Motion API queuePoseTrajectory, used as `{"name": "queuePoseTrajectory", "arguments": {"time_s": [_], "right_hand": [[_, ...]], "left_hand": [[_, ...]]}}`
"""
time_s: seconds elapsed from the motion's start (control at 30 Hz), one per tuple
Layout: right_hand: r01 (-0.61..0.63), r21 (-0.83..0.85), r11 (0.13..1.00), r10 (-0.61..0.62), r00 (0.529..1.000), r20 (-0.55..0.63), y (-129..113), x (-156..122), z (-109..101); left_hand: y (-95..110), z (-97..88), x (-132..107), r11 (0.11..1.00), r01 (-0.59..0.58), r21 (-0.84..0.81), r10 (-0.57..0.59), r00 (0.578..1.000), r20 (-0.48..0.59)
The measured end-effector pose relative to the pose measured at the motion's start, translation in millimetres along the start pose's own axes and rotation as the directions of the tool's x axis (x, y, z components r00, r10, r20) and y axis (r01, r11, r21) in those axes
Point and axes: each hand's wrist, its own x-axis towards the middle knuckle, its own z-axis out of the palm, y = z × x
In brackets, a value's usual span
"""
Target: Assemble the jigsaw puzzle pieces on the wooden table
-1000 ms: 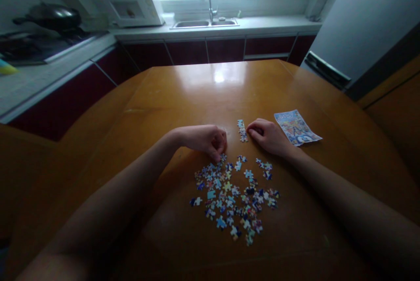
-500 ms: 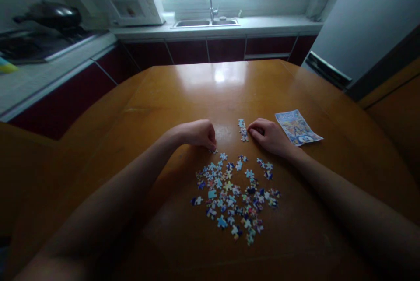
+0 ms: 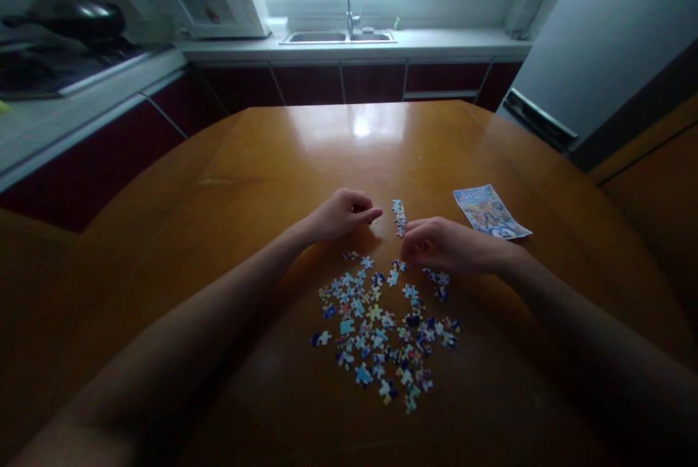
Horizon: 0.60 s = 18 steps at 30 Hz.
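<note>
Beside the left side of a joined strip of jigsaw pieces [image 3: 399, 217], my left hand [image 3: 347, 214] hovers with its fingers curled and the thumb pointing right. No piece shows between its fingertips. My right hand [image 3: 436, 243] bends its fingers down just below the strip, slightly blurred. Its fingertips meet a small pair of jigsaw pieces [image 3: 398, 264], and whether they grip one is hidden. A loose pile of jigsaw pieces [image 3: 375, 313] spreads nearer to me. Two small pieces [image 3: 350, 254] lie below my left hand.
A picture sheet [image 3: 489, 212] lies right of my right hand on the wooden table [image 3: 305, 154]. Beyond the table are a counter with a sink [image 3: 316, 37] and a microwave [image 3: 215, 7]. A pan [image 3: 76, 14] stands on the stove at left, a fridge [image 3: 600, 38] at right.
My left hand has lifted off the small pieces and moved right, toward the strip. My right hand has left the strip's side and come down toward the loose pieces.
</note>
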Motion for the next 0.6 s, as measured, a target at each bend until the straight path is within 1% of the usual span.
{"name": "queuePoseTrajectory", "arguments": {"time_s": [0.03, 0.07, 0.1, 0.17, 0.23, 0.33, 0.47, 0.6], "right_hand": [[-0.006, -0.033, 0.999, 0.010, 0.994, 0.110, -11.5, -3.3, -0.2], [-0.014, -0.075, 0.997, 0.028, 0.981, 0.190, -21.9, -6.6, 0.6], [-0.021, -0.123, 0.992, 0.049, 0.972, 0.230, -30.7, -9.5, 2.4], [-0.027, -0.203, 0.979, 0.083, 0.959, 0.272, -42.0, -13.9, 7.5], [-0.043, -0.261, 0.964, 0.119, 0.952, 0.282, -46.1, -15.8, 12.7], [-0.066, -0.322, 0.945, 0.157, 0.951, 0.267, -45.3, -15.3, 17.4], [-0.041, -0.386, 0.921, 0.143, 0.960, 0.240, -44.7, -13.3, 19.3], [-0.014, -0.414, 0.910, 0.117, 0.967, 0.225, -47.5, -13.6, 20.0]], "left_hand": [[-3.2, 4.1, 0.5, 0.999, -0.032, -0.010, 0.031, 0.998, -0.046], [-6.5, 7.5, 0.7, 0.998, -0.056, -0.010, 0.055, 0.995, -0.084], [-9.7, 10.0, 0.7, 0.997, -0.074, -0.007, 0.073, 0.991, -0.115], [-15.0, 12.5, 0.4, 0.996, -0.094, -0.007, 0.092, 0.984, -0.153], [-18.4, 12.7, 0.1, 0.995, -0.102, -0.008, 0.099, 0.980, -0.171], [-20.3, 12.0, 0.2, 0.995, -0.104, -0.012, 0.100, 0.980, -0.172], [-20.2, 12.0, 0.3, 0.994, -0.106, -0.017, 0.102, 0.980, -0.169], [-20.3, 11.3, 0.0, 0.994, -0.112, -0.006, 0.109, 0.981, -0.157]]}}
